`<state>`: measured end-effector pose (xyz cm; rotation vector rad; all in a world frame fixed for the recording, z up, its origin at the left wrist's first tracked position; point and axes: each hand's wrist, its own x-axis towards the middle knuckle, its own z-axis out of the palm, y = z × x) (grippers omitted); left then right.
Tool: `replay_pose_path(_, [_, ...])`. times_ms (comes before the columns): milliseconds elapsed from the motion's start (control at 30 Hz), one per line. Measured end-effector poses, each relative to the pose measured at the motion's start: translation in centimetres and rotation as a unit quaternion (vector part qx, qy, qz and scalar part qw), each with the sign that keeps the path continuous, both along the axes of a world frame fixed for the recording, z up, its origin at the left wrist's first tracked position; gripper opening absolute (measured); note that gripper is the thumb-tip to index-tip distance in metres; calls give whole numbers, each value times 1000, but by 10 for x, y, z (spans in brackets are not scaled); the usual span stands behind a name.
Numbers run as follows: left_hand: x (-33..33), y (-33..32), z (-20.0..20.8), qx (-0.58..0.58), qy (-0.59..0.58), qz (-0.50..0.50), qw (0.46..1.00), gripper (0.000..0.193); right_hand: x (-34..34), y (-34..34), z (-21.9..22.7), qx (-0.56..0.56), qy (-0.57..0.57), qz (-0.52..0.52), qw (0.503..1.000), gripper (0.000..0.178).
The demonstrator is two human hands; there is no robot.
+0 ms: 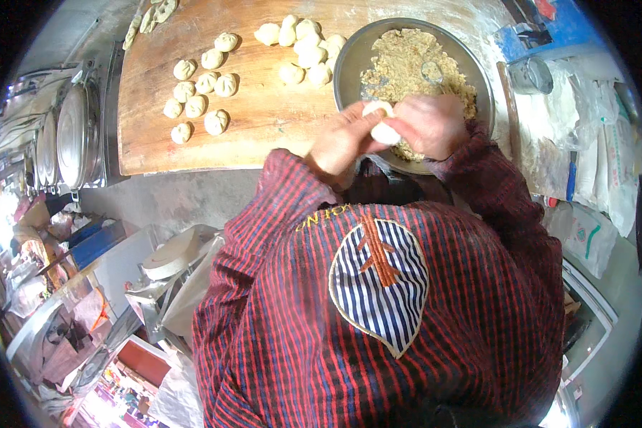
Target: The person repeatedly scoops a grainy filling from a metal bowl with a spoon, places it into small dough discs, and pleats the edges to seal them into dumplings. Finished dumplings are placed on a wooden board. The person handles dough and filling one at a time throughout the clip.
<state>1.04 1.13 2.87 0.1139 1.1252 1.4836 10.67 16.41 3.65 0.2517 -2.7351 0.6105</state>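
Over the near edge of a wide metal bowl (341,84), my two hands meet on one small piece of pale dough (385,133). My left hand (341,139) holds it from the left, thumb and fingers closed around it. The fingers of my right hand (433,127) pinch its right side; that hand is slightly blurred. Crumbly, light brown filling (406,60) lies in the bowl, with a small roundish thing showing in it that I cannot make out. Whether the dough in my fingers contains filling is hidden.
On the wooden board (146,153), pleated buns (206,83) sit at left, and plain dough lumps (308,56) cluster beside the bowl. Dough strips (149,18) lie far left. A metal cup (531,75) and plastic bags (613,157) are at right. Round metal lids (78,135) stand left.
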Motion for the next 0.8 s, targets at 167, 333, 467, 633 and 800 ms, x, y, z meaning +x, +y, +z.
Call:
replay_pose_path(167, [-6, -8, -14, 83, 133, -105, 982, 32, -5, -2, 6, -22, 5, 72, 997, 22])
replay_pose_path(333, [-15, -9, -4, 77, 129, -180, 972, 38, -8, 0, 8, -92, -70, 38, 993, 22])
replay_pose_path(467, [6, -14, 4, 113, 49, 65, 990, 43, -17, -21, 5, -89, 83, 35, 992, 24])
replay_pose_path(633, [1, -27, -1, 7, 212, 23, 977, 69, -24, -29, 7, -95, 7, 4, 995, 31])
replay_pose_path(800, [-1, -29, -5, -84, 175, 5, 981, 78, -28, -40, 4, -34, 79, 85, 993, 28])
